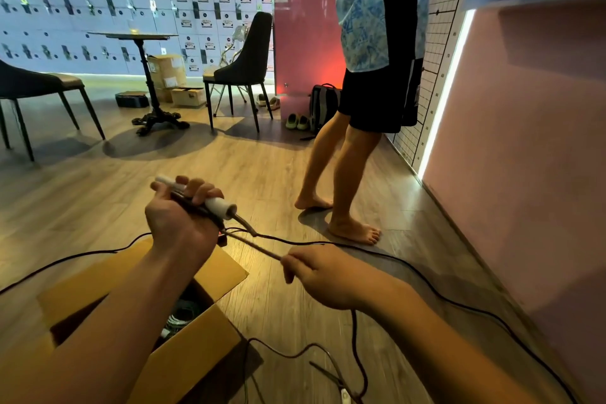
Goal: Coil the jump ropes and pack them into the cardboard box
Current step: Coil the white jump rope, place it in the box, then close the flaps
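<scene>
Gripping white cylindrical plastic jump-rope handles (218,205) in left hand (178,223), fingers curled tight around; pinching thin dark rope cord (259,247) in right hand (314,275), near open brown cardboard box (196,354).

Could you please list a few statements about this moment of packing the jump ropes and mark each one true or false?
1. The left hand grips a white handle. True.
2. The right hand is open and touches nothing. False: it pinches the rope that runs from the handle.
3. The cardboard box is closed. False: its flaps are open and a coiled rope shows inside.
4. A black cord lies across the floor. True.
5. The standing person wears shoes. False: both feet are bare.
</scene>
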The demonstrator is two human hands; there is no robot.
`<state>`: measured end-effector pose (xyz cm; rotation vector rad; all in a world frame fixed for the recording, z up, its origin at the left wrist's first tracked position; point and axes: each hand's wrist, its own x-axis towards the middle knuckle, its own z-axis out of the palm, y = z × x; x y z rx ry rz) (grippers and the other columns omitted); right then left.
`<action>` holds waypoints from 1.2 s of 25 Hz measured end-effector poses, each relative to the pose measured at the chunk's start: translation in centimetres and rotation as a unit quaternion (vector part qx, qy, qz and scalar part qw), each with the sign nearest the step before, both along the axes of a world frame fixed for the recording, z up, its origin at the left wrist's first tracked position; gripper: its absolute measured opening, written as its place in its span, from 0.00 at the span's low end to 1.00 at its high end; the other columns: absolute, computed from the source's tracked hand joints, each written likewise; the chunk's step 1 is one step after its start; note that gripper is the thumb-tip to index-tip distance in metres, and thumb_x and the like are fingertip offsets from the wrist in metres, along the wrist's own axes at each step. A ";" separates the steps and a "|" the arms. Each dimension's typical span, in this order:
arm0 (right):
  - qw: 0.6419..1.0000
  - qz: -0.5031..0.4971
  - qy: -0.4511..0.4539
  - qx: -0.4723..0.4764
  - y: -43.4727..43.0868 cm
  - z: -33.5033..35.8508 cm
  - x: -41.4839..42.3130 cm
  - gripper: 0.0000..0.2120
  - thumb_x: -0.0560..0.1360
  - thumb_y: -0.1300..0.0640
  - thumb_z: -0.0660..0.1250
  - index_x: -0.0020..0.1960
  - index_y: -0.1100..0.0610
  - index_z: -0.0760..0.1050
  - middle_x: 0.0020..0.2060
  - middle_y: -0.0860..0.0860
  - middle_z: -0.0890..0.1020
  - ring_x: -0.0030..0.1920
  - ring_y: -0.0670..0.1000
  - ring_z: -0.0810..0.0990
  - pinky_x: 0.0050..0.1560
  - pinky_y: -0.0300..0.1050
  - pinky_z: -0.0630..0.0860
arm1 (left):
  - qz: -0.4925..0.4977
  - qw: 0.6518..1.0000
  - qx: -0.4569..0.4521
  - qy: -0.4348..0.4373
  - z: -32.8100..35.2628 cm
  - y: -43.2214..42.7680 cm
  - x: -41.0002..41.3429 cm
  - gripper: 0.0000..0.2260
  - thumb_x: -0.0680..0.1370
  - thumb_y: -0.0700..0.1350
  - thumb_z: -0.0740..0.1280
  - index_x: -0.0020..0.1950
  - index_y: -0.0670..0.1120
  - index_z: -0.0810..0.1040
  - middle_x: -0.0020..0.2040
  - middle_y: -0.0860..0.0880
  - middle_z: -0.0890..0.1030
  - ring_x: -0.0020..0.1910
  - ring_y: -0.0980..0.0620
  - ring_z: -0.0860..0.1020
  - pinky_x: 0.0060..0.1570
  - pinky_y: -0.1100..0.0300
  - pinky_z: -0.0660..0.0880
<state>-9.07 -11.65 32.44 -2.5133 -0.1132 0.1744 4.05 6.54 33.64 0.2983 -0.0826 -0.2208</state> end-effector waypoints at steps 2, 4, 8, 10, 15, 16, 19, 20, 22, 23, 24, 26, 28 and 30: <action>1.000 0.022 0.002 0.012 0.5 0.8 -0.4 0.18 0.84 0.45 0.53 0.51 0.52 0.79 0.47 0.48 0.79 0.50 0.50 0.78 0.57 0.52 0.76 | 0.097 0.988 0.121 0.002 -0.9 0.6 1.4 0.13 0.85 0.53 0.52 0.44 0.48 0.65 0.30 0.52 0.66 0.25 0.55 0.64 0.33 0.61 0.70; 0.999 0.017 -0.023 0.035 0.0 1.6 -0.7 0.18 0.83 0.45 0.56 0.49 0.53 0.80 0.42 0.48 0.80 0.46 0.52 0.79 0.52 0.53 0.77 | 0.134 0.954 0.263 -0.053 -1.9 1.0 2.0 0.14 0.85 0.55 0.52 0.46 0.48 0.65 0.29 0.52 0.66 0.26 0.54 0.65 0.32 0.59 0.69; 0.986 -0.026 -0.153 0.059 -2.0 1.8 -0.8 0.13 0.81 0.47 0.61 0.49 0.52 0.81 0.36 0.46 0.80 0.36 0.46 0.78 0.40 0.46 0.76 | 0.014 0.801 0.552 -0.233 -2.8 -0.8 0.1 0.15 0.85 0.52 0.52 0.46 0.44 0.69 0.29 0.50 0.67 0.27 0.51 0.66 0.31 0.54 0.66; 0.970 -0.063 -0.221 0.078 -2.5 1.8 -0.6 0.14 0.80 0.46 0.62 0.52 0.54 0.81 0.36 0.43 0.80 0.35 0.43 0.79 0.37 0.39 0.76 | -0.071 0.705 0.645 -0.287 -2.6 -2.2 -1.9 0.16 0.85 0.52 0.53 0.47 0.43 0.72 0.31 0.48 0.71 0.28 0.50 0.69 0.31 0.52 0.69; 0.938 -0.124 -0.310 0.091 -4.3 1.5 -0.3 0.18 0.73 0.37 0.65 0.48 0.51 0.81 0.34 0.48 0.82 0.35 0.50 0.81 0.36 0.55 0.80 | -0.296 0.635 0.639 -0.318 -0.5 -3.9 -5.3 0.26 0.82 0.63 0.45 0.45 0.44 0.70 0.27 0.49 0.67 0.23 0.53 0.64 0.25 0.60 0.68; 0.938 -0.131 -0.307 0.096 -4.6 1.3 -0.2 0.19 0.72 0.36 0.65 0.46 0.51 0.81 0.34 0.48 0.82 0.35 0.50 0.81 0.36 0.54 0.80 | -0.334 0.631 0.625 -0.315 -0.2 -3.9 -5.6 0.26 0.80 0.65 0.45 0.43 0.45 0.70 0.26 0.50 0.65 0.22 0.54 0.63 0.25 0.61 0.66; 0.939 -0.145 -0.288 0.120 -4.7 1.4 -0.1 0.21 0.71 0.35 0.64 0.42 0.53 0.80 0.32 0.49 0.81 0.33 0.49 0.79 0.34 0.49 0.77 | -0.459 0.705 0.472 -0.262 0.0 -3.6 -6.2 0.26 0.79 0.68 0.49 0.40 0.48 0.70 0.25 0.52 0.62 0.20 0.56 0.59 0.21 0.63 0.62; 0.939 -0.150 -0.274 0.143 -4.8 1.6 -0.1 0.19 0.73 0.37 0.63 0.40 0.51 0.80 0.31 0.46 0.82 0.32 0.46 0.78 0.32 0.45 0.76 | -0.491 0.752 0.369 -0.239 0.1 -3.5 -6.1 0.26 0.80 0.67 0.50 0.41 0.47 0.71 0.25 0.52 0.62 0.19 0.56 0.59 0.21 0.64 0.61; 0.946 -0.138 -0.222 0.190 -4.8 2.0 -0.3 0.15 0.79 0.43 0.60 0.39 0.47 0.78 0.30 0.37 0.81 0.33 0.37 0.78 0.34 0.32 0.72 | -0.508 0.827 0.136 -0.198 0.6 -3.0 -5.7 0.24 0.82 0.64 0.50 0.45 0.46 0.71 0.26 0.52 0.63 0.20 0.56 0.61 0.22 0.63 0.64; 0.955 -0.121 -0.189 0.192 -4.8 2.0 -0.3 0.15 0.81 0.44 0.58 0.39 0.46 0.77 0.30 0.36 0.80 0.33 0.36 0.77 0.37 0.32 0.71 | -0.482 0.857 0.042 -0.176 1.0 -2.8 -5.6 0.23 0.83 0.63 0.50 0.48 0.45 0.71 0.27 0.52 0.64 0.22 0.56 0.62 0.24 0.63 0.65; 0.966 -0.104 -0.155 0.178 -4.7 1.8 -0.3 0.17 0.81 0.44 0.56 0.39 0.47 0.75 0.30 0.39 0.79 0.33 0.37 0.75 0.39 0.34 0.71 | -0.434 0.888 -0.025 -0.150 1.5 -2.8 -5.5 0.22 0.84 0.62 0.50 0.49 0.45 0.71 0.28 0.52 0.65 0.23 0.56 0.63 0.25 0.63 0.66; 0.985 -0.067 -0.090 0.129 -3.8 1.3 -0.3 0.19 0.82 0.42 0.53 0.40 0.50 0.74 0.32 0.44 0.75 0.34 0.41 0.72 0.41 0.41 0.70 | -0.282 0.952 -0.074 -0.091 2.1 -2.9 -5.3 0.20 0.84 0.61 0.52 0.49 0.45 0.72 0.29 0.53 0.67 0.24 0.57 0.65 0.27 0.65 0.68; 0.995 -0.037 -0.052 0.080 -2.5 0.8 -0.3 0.20 0.83 0.44 0.53 0.44 0.53 0.76 0.35 0.45 0.74 0.37 0.44 0.73 0.44 0.43 0.73 | -0.127 0.990 -0.034 -0.060 2.2 -2.9 -4.6 0.20 0.83 0.60 0.51 0.45 0.46 0.71 0.30 0.54 0.66 0.24 0.58 0.64 0.27 0.64 0.69; 0.998 -0.021 -0.031 0.060 -1.3 0.8 -0.4 0.19 0.84 0.46 0.53 0.48 0.54 0.77 0.37 0.46 0.74 0.40 0.45 0.73 0.48 0.45 0.73 | -0.007 0.998 0.034 -0.048 2.3 -2.5 -3.5 0.19 0.83 0.59 0.51 0.44 0.48 0.69 0.30 0.53 0.65 0.25 0.57 0.64 0.28 0.64 0.69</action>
